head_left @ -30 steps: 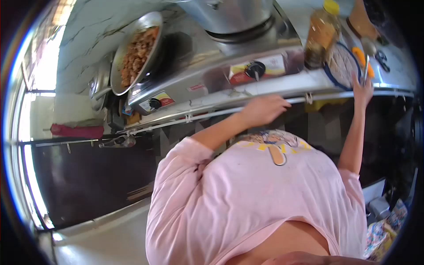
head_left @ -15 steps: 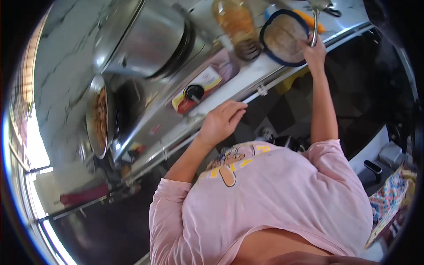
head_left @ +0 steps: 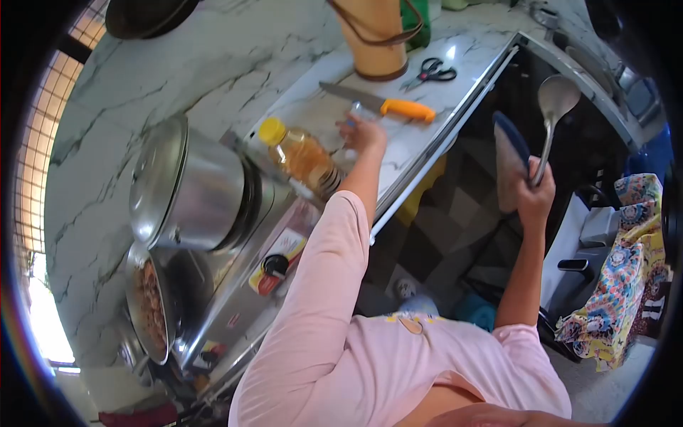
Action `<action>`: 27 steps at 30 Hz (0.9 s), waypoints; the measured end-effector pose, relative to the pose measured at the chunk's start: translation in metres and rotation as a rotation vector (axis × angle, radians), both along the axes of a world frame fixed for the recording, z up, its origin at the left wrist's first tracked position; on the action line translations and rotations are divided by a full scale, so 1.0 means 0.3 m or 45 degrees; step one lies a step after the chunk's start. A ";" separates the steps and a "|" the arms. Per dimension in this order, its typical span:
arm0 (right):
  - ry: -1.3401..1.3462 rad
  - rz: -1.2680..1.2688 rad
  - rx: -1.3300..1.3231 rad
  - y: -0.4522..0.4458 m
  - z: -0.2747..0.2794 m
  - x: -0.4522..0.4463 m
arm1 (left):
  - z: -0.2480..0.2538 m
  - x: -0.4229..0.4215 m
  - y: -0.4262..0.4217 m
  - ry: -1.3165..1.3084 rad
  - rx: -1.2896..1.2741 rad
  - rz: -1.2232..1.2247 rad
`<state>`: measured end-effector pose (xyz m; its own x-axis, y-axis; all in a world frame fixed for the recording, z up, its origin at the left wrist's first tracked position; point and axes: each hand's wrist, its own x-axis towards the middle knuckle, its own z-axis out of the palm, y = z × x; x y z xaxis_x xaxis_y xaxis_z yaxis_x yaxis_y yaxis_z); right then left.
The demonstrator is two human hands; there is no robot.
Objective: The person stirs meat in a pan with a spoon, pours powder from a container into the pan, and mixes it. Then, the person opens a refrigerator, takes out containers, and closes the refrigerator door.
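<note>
This is a kitchen: stove (head_left: pixel 238 306), pot (head_left: pixel 204 198), pan (head_left: pixel 136 262) and ladle (head_left: pixel 557 97) (plus a knife (head_left: pixel 403 109) on the counter (head_left: pixel 410 146)) show it.

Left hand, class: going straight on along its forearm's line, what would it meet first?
Probably the clear item at the left hand, perhaps in contact; beyond that, the orange-handled knife. Depth is unclear.
</note>
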<state>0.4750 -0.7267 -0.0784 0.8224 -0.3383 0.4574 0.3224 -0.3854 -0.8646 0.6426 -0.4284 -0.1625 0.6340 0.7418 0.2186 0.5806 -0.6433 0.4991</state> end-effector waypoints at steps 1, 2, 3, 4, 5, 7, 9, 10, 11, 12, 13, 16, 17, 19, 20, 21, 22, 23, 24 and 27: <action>0.074 0.094 0.104 -0.007 -0.006 -0.013 | 0.044 -0.002 0.003 -0.023 -0.002 -0.024; 0.060 0.070 0.101 -0.009 0.001 -0.025 | 0.081 -0.019 0.007 0.074 -0.084 -0.072; 0.090 0.119 0.143 0.004 0.019 -0.040 | 0.105 -0.029 0.003 0.179 -0.165 -0.114; 0.129 0.175 0.189 0.026 0.034 -0.055 | 0.095 -0.015 0.004 0.184 -0.166 -0.124; 0.139 0.172 0.192 0.054 0.054 -0.061 | 0.076 0.000 0.016 0.086 -0.241 -0.117; 0.129 0.318 0.408 0.124 0.109 -0.038 | 0.011 -0.007 0.046 -0.010 -0.310 -0.082; 0.130 0.404 0.451 0.198 0.153 -0.001 | -0.051 -0.031 0.038 -0.460 -0.307 -0.245; 0.075 0.471 0.550 0.238 0.173 0.024 | -0.032 -0.088 0.012 -0.429 -0.475 -0.290; 0.019 0.549 0.649 0.276 0.192 0.053 | 0.009 -0.180 -0.024 -0.408 -0.641 -0.326; -0.002 0.560 0.695 0.310 0.190 0.094 | 0.055 -0.297 -0.047 -0.410 -0.783 -0.423; -0.030 0.580 0.766 0.349 0.216 0.117 | 0.105 -0.439 -0.060 -0.381 -0.899 -0.605; -0.008 0.564 0.716 0.427 0.146 0.255 | 0.170 -0.815 -0.035 -0.267 -1.029 -0.592; 0.031 0.488 0.502 0.428 0.079 0.324 | 0.202 -0.917 -0.004 -0.216 -1.155 -0.604; -0.016 0.270 -0.025 0.448 -0.052 0.410 | 0.245 -1.096 0.096 -0.180 -1.143 -0.527; 0.008 0.294 -0.112 0.429 -0.145 0.467 | 0.264 -1.174 0.153 -0.242 -1.115 -0.443; 0.028 0.303 -0.204 0.417 -0.215 0.504 | 0.285 -1.261 0.212 -0.397 -1.115 -0.309; 0.069 0.346 -0.075 0.430 -0.245 0.505 | 0.295 -1.348 0.268 -0.542 -1.106 -0.189; 0.130 0.376 0.044 0.430 -0.260 0.497 | 0.310 -1.442 0.312 -0.673 -1.102 -0.076; 0.212 0.403 0.052 0.413 -0.259 0.505 | 0.331 -1.531 0.353 -0.852 -1.135 0.127; 0.259 0.410 0.081 0.429 -0.105 0.484 | 0.303 -1.814 0.502 -1.377 -0.881 0.497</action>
